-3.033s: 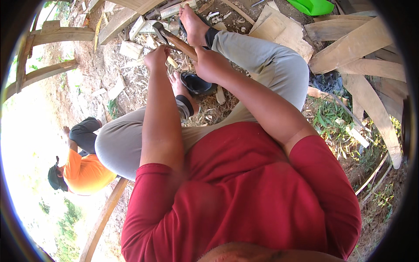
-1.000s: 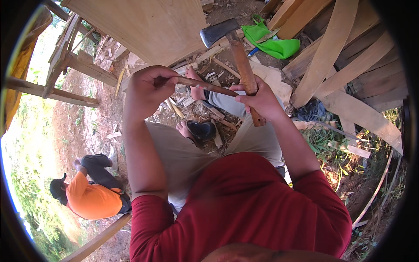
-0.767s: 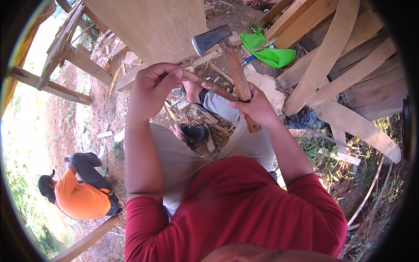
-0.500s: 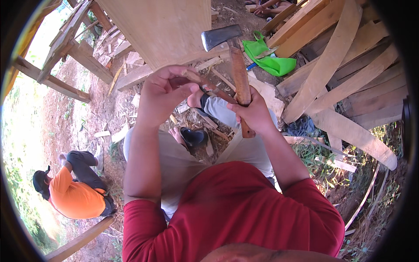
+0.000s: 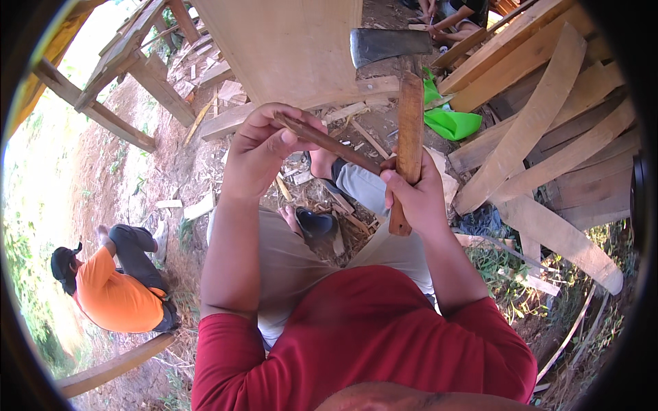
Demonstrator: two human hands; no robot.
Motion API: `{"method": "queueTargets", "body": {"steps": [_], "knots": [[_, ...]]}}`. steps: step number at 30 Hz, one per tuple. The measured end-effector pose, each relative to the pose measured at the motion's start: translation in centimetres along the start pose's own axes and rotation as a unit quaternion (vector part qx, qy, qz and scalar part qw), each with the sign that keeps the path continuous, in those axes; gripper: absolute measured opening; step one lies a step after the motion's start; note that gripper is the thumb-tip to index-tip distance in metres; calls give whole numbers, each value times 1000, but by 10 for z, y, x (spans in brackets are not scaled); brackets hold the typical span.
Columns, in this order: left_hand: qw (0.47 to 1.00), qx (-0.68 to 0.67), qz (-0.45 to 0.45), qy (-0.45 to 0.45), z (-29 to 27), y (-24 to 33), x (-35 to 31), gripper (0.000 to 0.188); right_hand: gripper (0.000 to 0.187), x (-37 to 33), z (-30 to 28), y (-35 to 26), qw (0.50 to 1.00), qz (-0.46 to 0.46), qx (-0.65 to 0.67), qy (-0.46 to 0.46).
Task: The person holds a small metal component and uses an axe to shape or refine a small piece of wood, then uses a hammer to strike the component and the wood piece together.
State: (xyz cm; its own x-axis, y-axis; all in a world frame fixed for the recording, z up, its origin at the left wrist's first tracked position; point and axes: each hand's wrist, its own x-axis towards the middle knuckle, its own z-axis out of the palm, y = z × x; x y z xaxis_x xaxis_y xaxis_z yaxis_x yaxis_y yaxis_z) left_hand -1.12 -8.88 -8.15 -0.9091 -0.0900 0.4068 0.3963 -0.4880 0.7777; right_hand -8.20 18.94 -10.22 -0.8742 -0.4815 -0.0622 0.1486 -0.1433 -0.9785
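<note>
Brown and thin, a wooden strip (image 5: 343, 151) slants across the upper centre of the frame, its upper end pinched in the left hand (image 5: 257, 154). The right hand (image 5: 418, 185), right of centre, grips a hatchet (image 5: 410, 123) and seems to steady the strip's lower end. This looks like inspection; the next move calls for firm grips.

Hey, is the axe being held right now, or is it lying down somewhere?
Held: the right hand wraps around the axe's wooden handle, whose lower end sticks out below the hand.
</note>
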Motion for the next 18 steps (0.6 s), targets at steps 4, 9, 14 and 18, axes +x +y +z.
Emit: {"method": "queueTargets", "body": {"steps": [4,9,14,18], "knots": [[998,-66,-4,15,-2,-2,2,30,48,-6,13,1,998,33,40,-21],[997,-64,-36,15,-2,-5,-1,33,50,-11,19,14,993,91,68,-43],[996,-38,-69,41,3,-10,0,34,44,-10,16,30,986,127,79,-73],[989,50,-112,79,6,-19,-4,33,41,-9,14,34,979,157,94,-91]]}}
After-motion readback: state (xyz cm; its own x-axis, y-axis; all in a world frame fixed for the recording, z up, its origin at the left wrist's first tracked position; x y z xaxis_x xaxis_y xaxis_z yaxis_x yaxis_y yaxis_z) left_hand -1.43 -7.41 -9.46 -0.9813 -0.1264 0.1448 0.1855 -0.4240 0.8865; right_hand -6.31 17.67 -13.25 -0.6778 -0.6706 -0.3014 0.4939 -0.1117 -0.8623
